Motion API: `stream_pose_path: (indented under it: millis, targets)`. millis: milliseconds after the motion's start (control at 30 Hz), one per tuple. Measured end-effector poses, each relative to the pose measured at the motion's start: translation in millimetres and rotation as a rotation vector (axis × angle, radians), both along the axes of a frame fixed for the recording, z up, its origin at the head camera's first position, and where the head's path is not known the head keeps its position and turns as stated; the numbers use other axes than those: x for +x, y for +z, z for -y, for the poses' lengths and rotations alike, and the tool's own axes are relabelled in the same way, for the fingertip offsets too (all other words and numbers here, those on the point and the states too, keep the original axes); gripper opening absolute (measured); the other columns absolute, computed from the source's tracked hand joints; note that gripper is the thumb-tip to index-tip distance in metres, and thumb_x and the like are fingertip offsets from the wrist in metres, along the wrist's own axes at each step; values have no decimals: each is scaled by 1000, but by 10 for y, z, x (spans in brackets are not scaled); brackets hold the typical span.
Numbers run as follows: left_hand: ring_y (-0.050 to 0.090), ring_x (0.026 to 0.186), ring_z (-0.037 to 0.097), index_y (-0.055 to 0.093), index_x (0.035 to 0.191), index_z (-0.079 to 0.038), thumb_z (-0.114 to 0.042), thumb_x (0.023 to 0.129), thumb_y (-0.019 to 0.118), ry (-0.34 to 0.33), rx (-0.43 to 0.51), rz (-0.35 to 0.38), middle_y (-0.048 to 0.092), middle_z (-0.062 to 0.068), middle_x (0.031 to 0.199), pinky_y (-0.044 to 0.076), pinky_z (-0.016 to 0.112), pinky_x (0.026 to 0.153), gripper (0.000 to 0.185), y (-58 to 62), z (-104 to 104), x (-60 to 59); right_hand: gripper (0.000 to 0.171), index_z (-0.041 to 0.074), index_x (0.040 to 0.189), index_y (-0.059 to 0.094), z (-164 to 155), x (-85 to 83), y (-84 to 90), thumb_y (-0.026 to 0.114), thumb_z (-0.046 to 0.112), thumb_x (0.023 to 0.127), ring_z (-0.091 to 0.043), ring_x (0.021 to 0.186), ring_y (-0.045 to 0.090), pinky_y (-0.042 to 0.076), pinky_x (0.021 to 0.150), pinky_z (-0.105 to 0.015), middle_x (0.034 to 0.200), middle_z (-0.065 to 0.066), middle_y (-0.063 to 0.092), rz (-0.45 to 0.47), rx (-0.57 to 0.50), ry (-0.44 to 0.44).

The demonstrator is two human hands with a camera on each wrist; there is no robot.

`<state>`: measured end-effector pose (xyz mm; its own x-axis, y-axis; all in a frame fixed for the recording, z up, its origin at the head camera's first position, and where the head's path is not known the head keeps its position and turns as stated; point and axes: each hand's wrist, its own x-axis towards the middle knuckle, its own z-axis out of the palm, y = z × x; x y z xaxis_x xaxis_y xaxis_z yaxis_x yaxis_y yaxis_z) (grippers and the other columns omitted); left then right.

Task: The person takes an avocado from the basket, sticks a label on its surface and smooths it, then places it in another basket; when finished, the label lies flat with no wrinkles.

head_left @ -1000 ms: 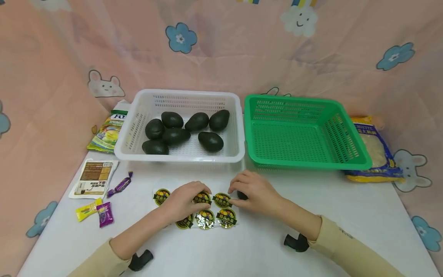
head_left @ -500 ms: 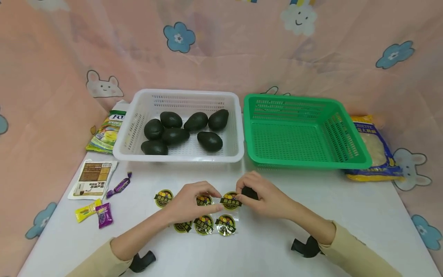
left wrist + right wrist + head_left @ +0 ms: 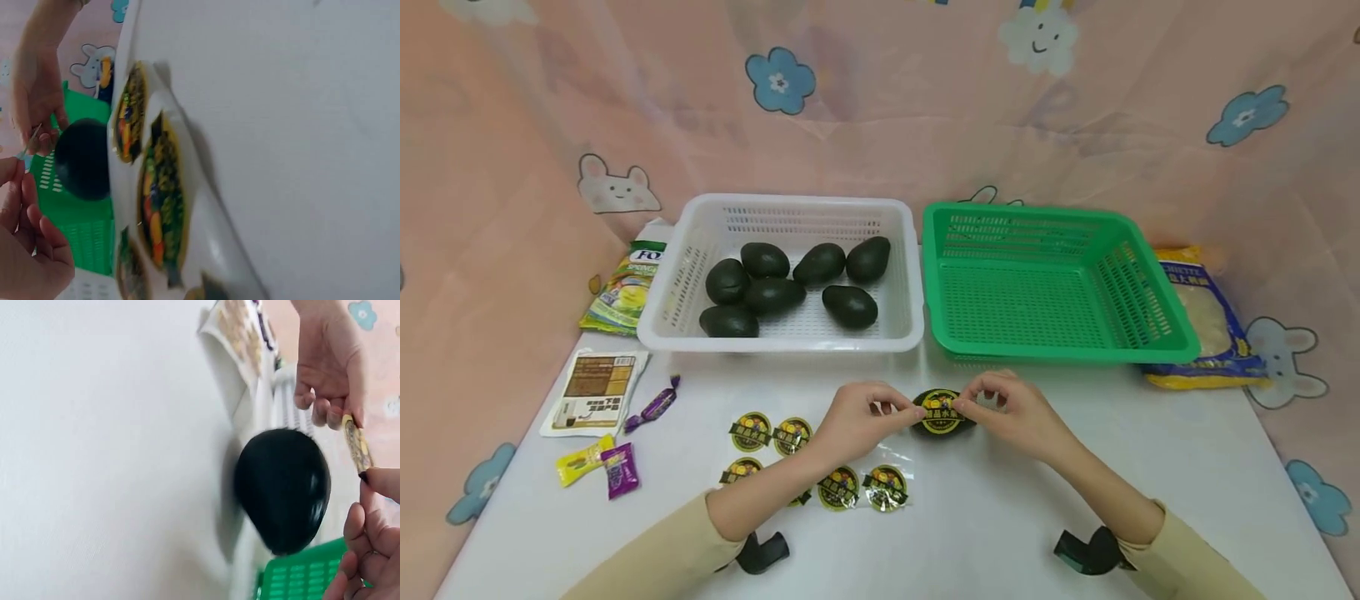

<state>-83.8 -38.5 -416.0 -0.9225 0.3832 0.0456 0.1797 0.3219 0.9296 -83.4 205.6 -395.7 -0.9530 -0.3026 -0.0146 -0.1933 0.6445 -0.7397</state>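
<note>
Both hands pinch one round gold-and-black sticker [image 3: 938, 408] by its opposite edges. My left hand [image 3: 912, 409] holds its left rim and my right hand [image 3: 964, 405] its right rim. It hovers just over a dark avocado [image 3: 936, 436] lying on the white table. In the right wrist view the sticker [image 3: 357, 447] is edge-on, a little apart from the avocado [image 3: 284, 487]. The left wrist view shows the avocado [image 3: 82, 159] beyond the sticker sheet [image 3: 156, 206]. That sheet [image 3: 820, 467] lies near the left forearm with several stickers on it.
A white basket [image 3: 662, 308] with several avocados stands at the back left, an empty green basket [image 3: 1157, 333] beside it. Snack packets [image 3: 621, 292], a sachet [image 3: 593, 392] and wrapped sweets [image 3: 598, 467] lie at the left. A yellow bag [image 3: 1206, 325] lies far right.
The sticker came off the sheet and travelled right and away. My right hand let go of the avocado. Both hands now hold the sticker over the avocado.
</note>
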Motion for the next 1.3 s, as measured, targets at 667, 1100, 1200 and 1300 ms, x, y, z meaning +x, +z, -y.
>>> stream_pose_path:
  millis: [667,1100,1200,1300]
  targets:
    - [51,89,10,73,114,-21,-45,85,73,-108,-358,-568,59,-5,102,44,20,61,37,-160,-174,-85,26,20,101,68,-100,-137,-208,81,16,80,-9,83,58,50,66,-34,93,11,63,-368,-4,323]
    - [57,94,15,75,112,-16,-60,80,70,-107,-527,-1017,66,3,111,49,24,63,54,-207,-205,-223,28,20,102,69,-184,-192,-287,83,24,78,-12,104,53,44,88,-29,107,10,61,-485,18,409]
    - [59,99,16,70,121,-17,-61,81,68,-121,-546,-1100,66,2,116,51,26,69,59,-215,-198,-222,33,19,106,68,-188,-196,-290,83,27,78,-10,106,52,44,89,-30,108,11,60,-445,36,405]
    - [59,102,16,69,125,-20,-59,83,66,-144,-572,-1125,67,1,117,51,26,71,58,-222,-194,-204,38,18,107,66,-194,-191,-289,85,28,76,-10,105,52,45,89,-32,107,11,61,-414,52,372]
